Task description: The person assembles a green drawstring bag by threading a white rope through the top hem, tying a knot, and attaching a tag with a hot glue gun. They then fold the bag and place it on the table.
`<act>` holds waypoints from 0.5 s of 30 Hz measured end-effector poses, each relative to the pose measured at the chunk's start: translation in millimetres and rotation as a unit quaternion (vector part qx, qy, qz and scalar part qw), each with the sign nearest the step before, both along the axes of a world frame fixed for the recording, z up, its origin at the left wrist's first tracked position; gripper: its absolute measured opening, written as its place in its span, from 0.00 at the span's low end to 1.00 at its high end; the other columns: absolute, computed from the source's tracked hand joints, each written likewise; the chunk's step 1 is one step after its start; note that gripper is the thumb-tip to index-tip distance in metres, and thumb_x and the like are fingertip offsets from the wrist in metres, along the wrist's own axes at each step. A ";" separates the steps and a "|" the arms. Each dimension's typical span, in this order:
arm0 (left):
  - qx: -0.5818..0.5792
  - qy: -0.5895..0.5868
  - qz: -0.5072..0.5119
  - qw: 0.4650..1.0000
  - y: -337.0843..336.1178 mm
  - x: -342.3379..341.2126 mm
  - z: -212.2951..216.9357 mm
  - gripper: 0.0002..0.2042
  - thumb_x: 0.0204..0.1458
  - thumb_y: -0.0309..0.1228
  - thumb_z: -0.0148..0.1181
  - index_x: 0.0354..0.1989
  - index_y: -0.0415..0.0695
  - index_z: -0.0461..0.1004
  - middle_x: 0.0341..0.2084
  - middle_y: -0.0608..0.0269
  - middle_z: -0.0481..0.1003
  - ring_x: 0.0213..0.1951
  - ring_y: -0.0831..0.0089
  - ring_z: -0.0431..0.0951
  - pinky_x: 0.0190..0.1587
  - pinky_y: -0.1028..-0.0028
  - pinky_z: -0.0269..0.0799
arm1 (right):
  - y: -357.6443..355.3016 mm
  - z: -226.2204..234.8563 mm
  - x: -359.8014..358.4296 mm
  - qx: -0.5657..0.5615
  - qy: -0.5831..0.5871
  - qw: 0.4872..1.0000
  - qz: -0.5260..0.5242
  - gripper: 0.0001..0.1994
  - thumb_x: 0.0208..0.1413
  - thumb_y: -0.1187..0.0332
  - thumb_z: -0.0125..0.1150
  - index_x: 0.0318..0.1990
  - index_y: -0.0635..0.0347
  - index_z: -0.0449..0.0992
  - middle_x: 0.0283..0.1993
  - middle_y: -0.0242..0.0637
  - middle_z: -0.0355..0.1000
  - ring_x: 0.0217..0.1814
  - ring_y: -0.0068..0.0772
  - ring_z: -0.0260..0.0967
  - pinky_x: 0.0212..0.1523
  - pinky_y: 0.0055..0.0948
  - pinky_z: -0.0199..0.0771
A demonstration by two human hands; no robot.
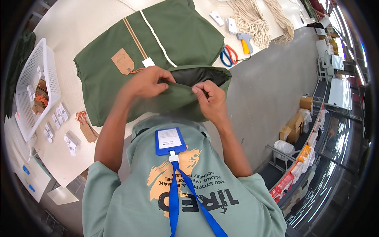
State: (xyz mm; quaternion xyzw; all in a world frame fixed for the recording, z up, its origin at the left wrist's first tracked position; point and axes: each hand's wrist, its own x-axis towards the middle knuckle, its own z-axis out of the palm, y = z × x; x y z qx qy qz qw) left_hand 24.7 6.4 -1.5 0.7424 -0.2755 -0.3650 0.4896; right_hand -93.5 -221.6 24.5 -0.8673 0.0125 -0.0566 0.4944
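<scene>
A large dark green fabric bag (106, 83) lies across the table's edge, its mouth toward my right and showing a black lining (193, 76). My left hand (148, 83) is closed on the near side of the mouth, fingertips over the hem. Farther right, my right hand (211, 98) pinches the same hem between thumb and fingers. A brown tag (122, 61) and a small white tag (148, 62) rest on the bag near my left hand. A white cord (156, 35) runs over the bag beside a tan stripe (134, 37).
Scissors (229, 55), a glue gun (245, 42) and bundled cream cords (250, 23) lie at the far right of the table. At left stand a white basket (53, 79) holding tags, loose white labels (71, 143) and brown tags (87, 130). Boxes (294, 127) sit beyond the floor.
</scene>
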 end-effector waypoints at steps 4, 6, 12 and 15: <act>-0.019 0.034 -0.010 0.999 10.4 8.4 -12.8 0.12 0.51 0.30 0.66 0.42 0.40 0.83 0.29 0.61 0.82 0.32 0.71 0.80 0.38 0.71 0.74 | 3.9 0.6 1.4 -0.007 0.032 0.999 -0.005 0.03 0.61 0.75 0.65 0.36 0.65 0.78 0.30 0.34 0.73 0.31 0.25 0.68 0.34 0.25 0.68; -0.005 0.023 -0.001 1.000 7.1 8.8 -12.8 0.11 0.51 0.31 0.67 0.41 0.40 0.84 0.28 0.60 0.82 0.32 0.71 0.79 0.38 0.70 0.73 | 8.1 2.2 3.4 -0.013 0.040 0.999 -0.010 0.04 0.60 0.74 0.67 0.36 0.65 0.78 0.31 0.34 0.74 0.32 0.25 0.69 0.35 0.25 0.69; 0.024 -0.013 -0.043 0.999 -14.9 5.4 -5.5 0.09 0.51 0.31 0.68 0.38 0.40 0.84 0.25 0.58 0.81 0.30 0.71 0.78 0.36 0.68 0.72 | 24.8 -5.0 14.9 -0.052 0.004 0.998 0.032 0.07 0.55 0.69 0.71 0.36 0.63 0.81 0.31 0.37 0.77 0.27 0.31 0.71 0.30 0.30 0.71; -0.002 -0.006 -0.039 0.999 -8.2 11.7 -5.7 0.09 0.53 0.26 0.63 0.41 0.40 0.84 0.29 0.58 0.83 0.32 0.72 0.79 0.38 0.70 0.73 | 18.7 -6.4 18.0 -0.036 0.091 0.995 0.017 0.07 0.55 0.72 0.71 0.37 0.65 0.82 0.32 0.34 0.79 0.32 0.22 0.72 0.36 0.24 0.71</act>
